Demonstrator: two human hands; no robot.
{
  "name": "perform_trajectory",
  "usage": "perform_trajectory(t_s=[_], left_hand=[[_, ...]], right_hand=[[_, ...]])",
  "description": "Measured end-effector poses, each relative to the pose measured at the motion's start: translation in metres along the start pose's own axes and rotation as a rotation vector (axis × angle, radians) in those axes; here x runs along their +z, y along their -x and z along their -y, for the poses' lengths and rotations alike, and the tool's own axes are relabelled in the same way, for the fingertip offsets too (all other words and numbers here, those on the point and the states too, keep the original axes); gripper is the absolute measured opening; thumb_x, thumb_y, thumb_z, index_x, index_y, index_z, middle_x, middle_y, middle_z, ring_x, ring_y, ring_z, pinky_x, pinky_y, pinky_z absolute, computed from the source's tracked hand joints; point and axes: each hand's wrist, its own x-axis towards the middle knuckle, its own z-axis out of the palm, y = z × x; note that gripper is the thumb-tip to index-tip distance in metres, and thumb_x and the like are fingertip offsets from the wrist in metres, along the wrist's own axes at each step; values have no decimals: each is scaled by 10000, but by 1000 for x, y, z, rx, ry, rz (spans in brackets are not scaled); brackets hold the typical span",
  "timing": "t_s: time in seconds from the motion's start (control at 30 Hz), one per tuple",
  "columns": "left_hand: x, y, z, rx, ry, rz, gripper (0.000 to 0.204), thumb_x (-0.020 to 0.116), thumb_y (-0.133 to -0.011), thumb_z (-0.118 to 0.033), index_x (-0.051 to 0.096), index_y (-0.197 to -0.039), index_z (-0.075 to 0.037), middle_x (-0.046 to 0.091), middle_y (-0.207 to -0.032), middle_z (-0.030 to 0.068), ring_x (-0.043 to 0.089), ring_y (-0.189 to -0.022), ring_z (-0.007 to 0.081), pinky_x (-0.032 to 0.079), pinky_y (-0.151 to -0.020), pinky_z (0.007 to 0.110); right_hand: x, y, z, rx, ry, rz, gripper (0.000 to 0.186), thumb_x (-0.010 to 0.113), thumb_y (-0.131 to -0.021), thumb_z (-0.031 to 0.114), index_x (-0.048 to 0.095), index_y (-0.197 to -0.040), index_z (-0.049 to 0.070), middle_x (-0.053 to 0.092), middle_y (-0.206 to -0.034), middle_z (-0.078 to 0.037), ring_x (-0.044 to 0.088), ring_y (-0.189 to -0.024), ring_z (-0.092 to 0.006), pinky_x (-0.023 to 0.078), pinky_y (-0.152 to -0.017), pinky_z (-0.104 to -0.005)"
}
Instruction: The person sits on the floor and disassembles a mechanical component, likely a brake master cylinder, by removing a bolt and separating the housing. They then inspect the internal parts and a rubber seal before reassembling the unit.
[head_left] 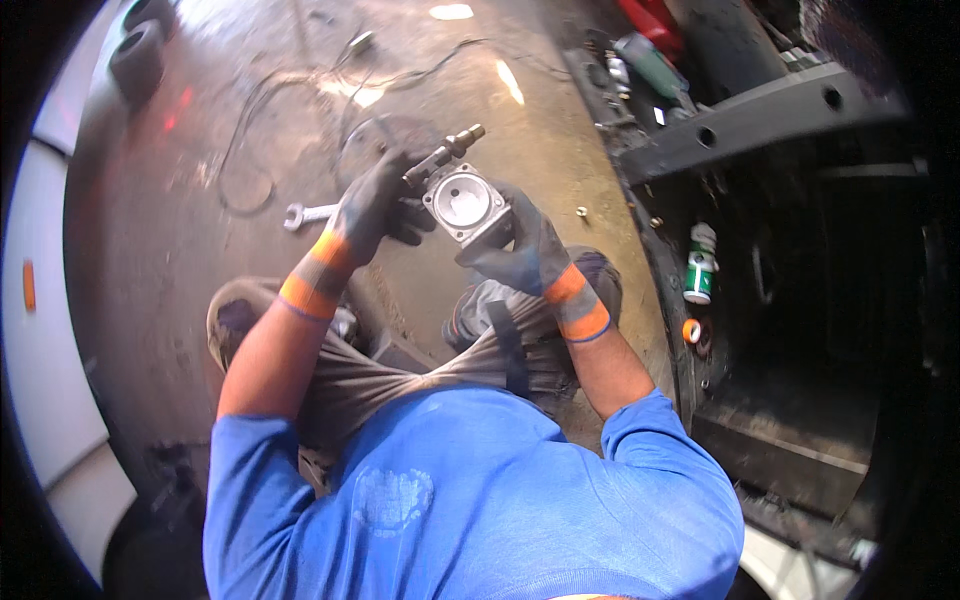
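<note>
In front of me, above my knees, is a small square cast-metal housing [464, 203] with a round bored opening facing up and bolt holes at its corners. A brass-coloured threaded fitting [465, 139] sticks out from its far side. My right hand [522, 240], in a grey glove with an orange cuff, grips the housing's right and near sides. My left hand [378, 203], gloved alike, closes on the fitting side, its lower fingers curled. A wrench [308, 215] shows its open jaw left of that hand; its shaft runs behind the glove, and I cannot tell if it is held.
A dark cable [250, 110] lies looped on the stained floor [150, 300]. To the right are a dark metal frame beam [735, 118], a white-and-green bottle [700, 265] and an orange roll [691, 331]. White panels [45, 250] stand at the far left; dark cylinders [137, 62] sit beyond.
</note>
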Motion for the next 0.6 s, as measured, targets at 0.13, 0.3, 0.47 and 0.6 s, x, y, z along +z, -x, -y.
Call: perform_trajectory(t_s=[0.13, 0.3, 0.47, 0.6], left_hand=[[-22, -3, 15, 48, -276, -108, 431, 442, -997, -368, 581, -1226, -31, 631, -1007, 121, 674, -685, 190, 544, -501, 282], [-32, -4, 29, -104, -275, -268, 446, 449, -990, -442, 618, -1048, -34, 637, -734, 91, 632, -520, 164, 487, -422, 269], [-34, -16, 38, -228, -285, -240, 444, 431, -964, -419, 605, -1011, -14, 644, -756, 124, 637, -520, 198, 485, -414, 295], [-37, -25, 44, -268, -321, -194, 446, 407, -950, -389, 592, -1036, 8, 653, -774, 156, 650, -539, 233, 505, -439, 324]], right_hand=[[31, -26, -30, 140, 8, 138, 819, 847, -651, 177, 456, -1348, 1, 637, -1175, -124, 613, -1076, -173, 499, -932, -326], [43, -37, -45, 295, -6, 227, 776, 823, -696, 199, 438, -1335, -15, 668, -1023, -130, 655, -866, -158, 543, -756, -321], [39, -36, -53, 391, -158, 236, 776, 804, -727, 177, 387, -1353, -14, 658, -897, -91, 616, -637, -123, 515, -539, -288], [34, -37, -54, 440, -179, 234, 786, 809, -728, 191, 379, -1353, -15, 658, -903, -91, 613, -639, -125, 512, -533, -290]])
